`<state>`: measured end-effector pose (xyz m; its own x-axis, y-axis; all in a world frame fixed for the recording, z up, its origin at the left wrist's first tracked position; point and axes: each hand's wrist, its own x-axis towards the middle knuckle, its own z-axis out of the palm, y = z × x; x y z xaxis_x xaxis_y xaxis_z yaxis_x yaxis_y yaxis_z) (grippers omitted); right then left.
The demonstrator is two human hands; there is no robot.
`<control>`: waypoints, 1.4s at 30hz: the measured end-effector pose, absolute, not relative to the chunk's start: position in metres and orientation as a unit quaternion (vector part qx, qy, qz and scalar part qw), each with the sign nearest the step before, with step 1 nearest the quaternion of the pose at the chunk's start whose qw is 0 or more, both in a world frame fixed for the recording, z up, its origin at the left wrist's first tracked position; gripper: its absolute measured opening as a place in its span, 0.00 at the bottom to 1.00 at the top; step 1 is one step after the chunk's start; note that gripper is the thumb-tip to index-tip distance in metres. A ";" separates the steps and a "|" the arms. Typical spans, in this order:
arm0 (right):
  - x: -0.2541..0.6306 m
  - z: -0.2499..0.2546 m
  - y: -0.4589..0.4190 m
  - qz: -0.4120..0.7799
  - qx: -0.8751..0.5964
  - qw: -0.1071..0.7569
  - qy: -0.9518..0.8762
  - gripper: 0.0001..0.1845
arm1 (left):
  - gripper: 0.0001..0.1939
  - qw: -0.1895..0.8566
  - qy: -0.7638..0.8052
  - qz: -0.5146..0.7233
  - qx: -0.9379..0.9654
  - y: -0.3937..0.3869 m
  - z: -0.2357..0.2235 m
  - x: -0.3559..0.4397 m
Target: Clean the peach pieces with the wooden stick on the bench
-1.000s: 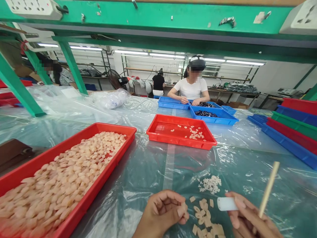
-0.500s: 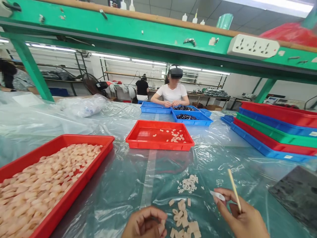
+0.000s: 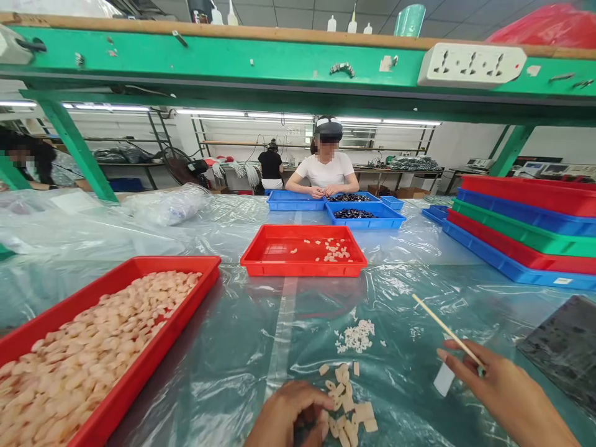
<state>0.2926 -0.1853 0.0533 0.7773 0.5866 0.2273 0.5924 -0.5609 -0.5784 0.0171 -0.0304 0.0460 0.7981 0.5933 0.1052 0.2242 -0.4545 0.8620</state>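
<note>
My left hand (image 3: 291,416) curls at the bottom edge, its fingers closed over the loose beige pieces (image 3: 347,400) heaped on the plastic sheet. My right hand (image 3: 503,391) is at the lower right and holds a thin wooden stick (image 3: 444,329) that points up and left. A small white piece (image 3: 443,379) sits under its fingertips, and I cannot tell whether the fingers grip it. A pile of tiny white bits (image 3: 356,335) lies just beyond the beige pieces.
A long red tray (image 3: 186,292) full of beige pieces runs along the left. A smaller red tray (image 3: 279,264) with few pieces stands ahead. Stacked coloured trays (image 3: 526,236) fill the right, a dark slab (image 3: 563,347) the near right. A person in white sits opposite at blue trays (image 3: 367,217).
My right hand swung out to the right and lowered, tilting the stick from upright to slanted. The left hand sank toward the bottom edge. The camera view shifted right and up.
</note>
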 end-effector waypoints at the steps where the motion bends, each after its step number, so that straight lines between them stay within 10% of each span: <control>1: 0.296 0.060 -0.183 -0.013 -0.884 0.319 -0.343 0.25 | 0.11 0.431 0.219 0.196 0.853 -0.031 0.048 0.021; 5: 0.299 0.086 -0.161 -0.019 -0.869 0.317 -0.381 0.24 | 0.11 0.334 0.144 0.188 0.913 -0.031 0.045 0.040; 12: 0.281 0.078 -0.125 -0.031 -0.840 0.327 -0.432 0.23 | 0.43 0.232 0.177 0.107 0.950 -0.032 0.038 0.067; 24: 0.291 0.053 -0.134 -0.018 -0.835 0.358 -0.417 0.23 | 0.11 0.121 0.192 0.000 0.974 -0.040 0.040 0.087; 30: 0.291 0.051 -0.134 0.010 -0.836 0.361 -0.413 0.23 | 0.12 0.071 0.225 0.000 0.972 -0.038 0.046 0.087; 42: 0.299 0.038 -0.137 0.006 -0.833 0.358 -0.421 0.21 | 0.09 0.313 0.252 0.051 0.914 -0.013 0.047 0.080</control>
